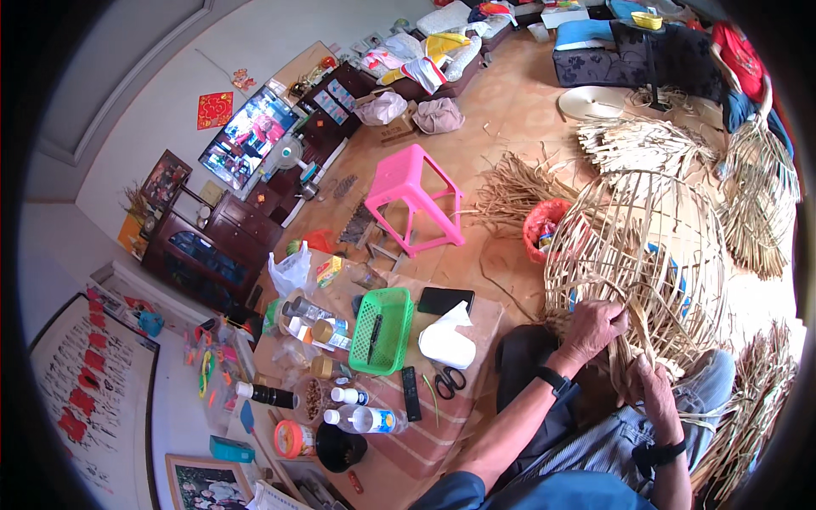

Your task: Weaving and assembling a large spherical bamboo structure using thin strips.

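A large open-weave basket (633,263) of pale dried straw strips rests against my knees, with blue showing through its gaps. At its near edge, my left hand (592,330) is closed round a bundle of straw strips (629,340). Just to the right and lower, my right hand (653,387) pinches strips of the same bundle between thumb and fingers. Loose strip ends spread over my right thigh. The fingertips of both hands are partly hidden by the straw.
Left of me, a low table (425,463) carries a green plastic basket (380,327), scissors (449,382), tissue and bottles. Beyond stand a pink stool (408,191) and a red basket (544,229). Loose straw (739,416) lies right. Another person (739,64) handles woven straw (756,195) at far right.
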Demonstrator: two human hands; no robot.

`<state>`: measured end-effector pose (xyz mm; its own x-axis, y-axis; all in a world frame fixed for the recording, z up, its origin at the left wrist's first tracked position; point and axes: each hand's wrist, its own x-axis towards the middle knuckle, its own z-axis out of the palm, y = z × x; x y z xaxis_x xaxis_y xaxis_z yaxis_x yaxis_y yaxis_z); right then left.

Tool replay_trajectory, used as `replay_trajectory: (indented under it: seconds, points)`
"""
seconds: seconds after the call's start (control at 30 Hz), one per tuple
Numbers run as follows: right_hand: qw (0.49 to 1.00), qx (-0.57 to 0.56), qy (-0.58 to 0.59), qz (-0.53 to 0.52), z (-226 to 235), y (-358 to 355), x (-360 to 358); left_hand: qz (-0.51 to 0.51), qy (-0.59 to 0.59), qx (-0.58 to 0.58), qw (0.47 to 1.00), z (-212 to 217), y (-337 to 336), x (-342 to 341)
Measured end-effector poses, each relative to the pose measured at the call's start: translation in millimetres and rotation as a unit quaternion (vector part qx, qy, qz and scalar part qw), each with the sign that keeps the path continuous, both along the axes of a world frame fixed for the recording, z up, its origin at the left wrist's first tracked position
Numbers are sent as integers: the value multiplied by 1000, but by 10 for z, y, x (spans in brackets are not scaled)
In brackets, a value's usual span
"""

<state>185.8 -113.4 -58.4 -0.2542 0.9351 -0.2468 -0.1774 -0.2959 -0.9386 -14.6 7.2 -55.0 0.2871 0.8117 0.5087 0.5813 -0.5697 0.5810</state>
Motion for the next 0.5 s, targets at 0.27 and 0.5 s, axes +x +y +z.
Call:
replay_trajectory:
  seconds: [0.27,0.5]
  points:
    - [994,54,74,-65,-21,-101,51,16,21,-63,998,-42,6,-200]
    - [969,4,105,-223,-48,-192,207,3,1,-88,996,-66,-5,-200]
